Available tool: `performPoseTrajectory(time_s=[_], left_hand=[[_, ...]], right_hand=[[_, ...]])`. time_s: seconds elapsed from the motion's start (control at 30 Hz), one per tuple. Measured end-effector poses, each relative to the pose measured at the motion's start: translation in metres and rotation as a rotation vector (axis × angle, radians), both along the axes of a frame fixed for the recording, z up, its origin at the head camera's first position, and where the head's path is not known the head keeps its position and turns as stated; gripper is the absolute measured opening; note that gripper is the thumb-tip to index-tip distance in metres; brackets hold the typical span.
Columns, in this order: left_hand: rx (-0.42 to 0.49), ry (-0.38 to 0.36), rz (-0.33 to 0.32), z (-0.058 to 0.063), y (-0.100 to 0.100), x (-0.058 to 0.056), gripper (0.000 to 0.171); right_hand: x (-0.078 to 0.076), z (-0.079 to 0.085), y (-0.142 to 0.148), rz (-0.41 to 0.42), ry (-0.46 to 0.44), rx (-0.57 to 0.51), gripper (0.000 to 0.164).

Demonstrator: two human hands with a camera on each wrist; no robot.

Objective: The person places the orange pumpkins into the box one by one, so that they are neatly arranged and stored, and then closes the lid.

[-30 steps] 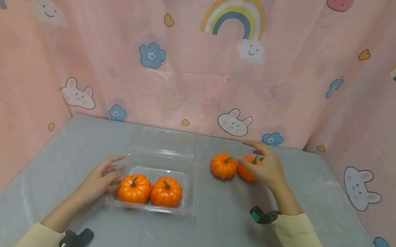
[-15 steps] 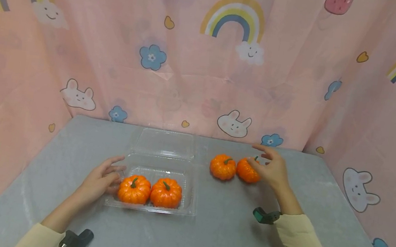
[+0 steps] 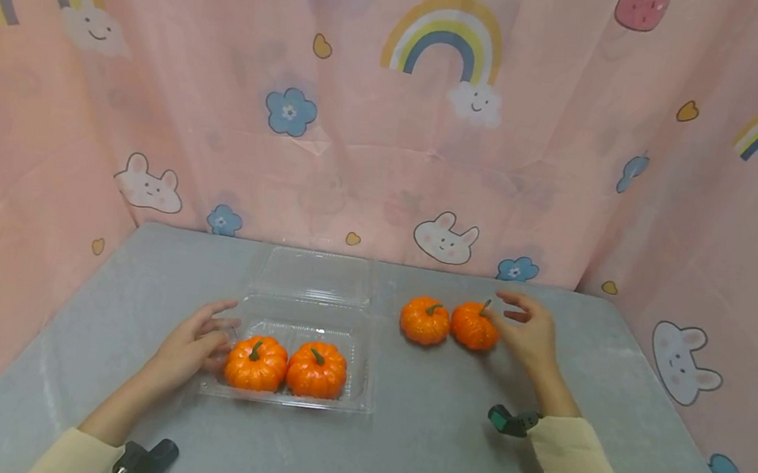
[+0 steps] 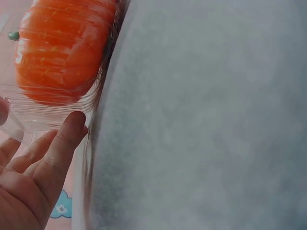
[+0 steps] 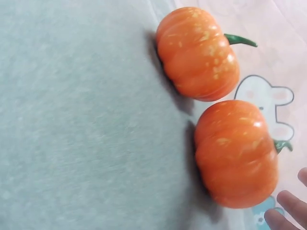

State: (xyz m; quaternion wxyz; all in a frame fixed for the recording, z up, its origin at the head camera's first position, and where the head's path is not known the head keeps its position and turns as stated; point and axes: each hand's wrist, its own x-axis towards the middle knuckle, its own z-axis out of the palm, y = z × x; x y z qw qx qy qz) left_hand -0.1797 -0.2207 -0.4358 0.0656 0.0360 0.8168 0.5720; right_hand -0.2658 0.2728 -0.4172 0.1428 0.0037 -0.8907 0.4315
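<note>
In the head view, my left hand (image 3: 193,340) lies at the left side of a clear plastic clamshell box (image 3: 362,362) with its lid folded back. The fingers in the left wrist view are mostly straight, and one fingertip (image 4: 73,124) is against or very close to the box wall. Two orange toy pumpkins, a left one (image 3: 257,363) and a right one (image 3: 317,371), sit side by side in the box. My right hand (image 3: 529,338) is beside the right-hand pumpkin (image 3: 473,327) of another pair; its visible fingers look apart from it in the right wrist view. The other pumpkin (image 3: 424,321) stands just left.
Behind the box base lies its transparent lid (image 3: 316,276), flat on the grey table (image 3: 421,466). A pink printed curtain (image 3: 360,162) closes off the back and both sides. Dark wrist devices, a left one (image 3: 147,459) and a right one (image 3: 513,420), sit at the cuffs.
My right hand has drawn rightward and slightly toward me, uncovering more of the far right pumpkin, whose stem now leans differently. My left hand and the box keep their place.
</note>
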Motion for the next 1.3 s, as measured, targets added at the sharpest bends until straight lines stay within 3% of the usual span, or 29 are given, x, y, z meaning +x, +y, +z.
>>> performPoseTrajectory(time_s=[0.3, 0.43, 0.73, 1.3], left_hand=[[-0.004, 0.000, 0.001, 0.000, 0.000, 0.001, 0.054], [0.002, 0.003, -0.003, 0.002, 0.000, 0.001, 0.055], [-0.013, 0.012, 0.000, 0.002, 0.000, 0.001, 0.054], [0.017, 0.000, -0.002, 0.001, -0.001, 0.000, 0.055]], right_hand=[[-0.002, -0.012, 0.004, -0.009, -0.029, -0.036, 0.045], [-0.002, -0.013, 0.004, -0.009, -0.074, -0.023, 0.046], [-0.004, -0.019, 0.005, 0.012, -0.071, 0.004, 0.039], [-0.002, -0.020, 0.005, 0.010, -0.197, -0.029, 0.041]])
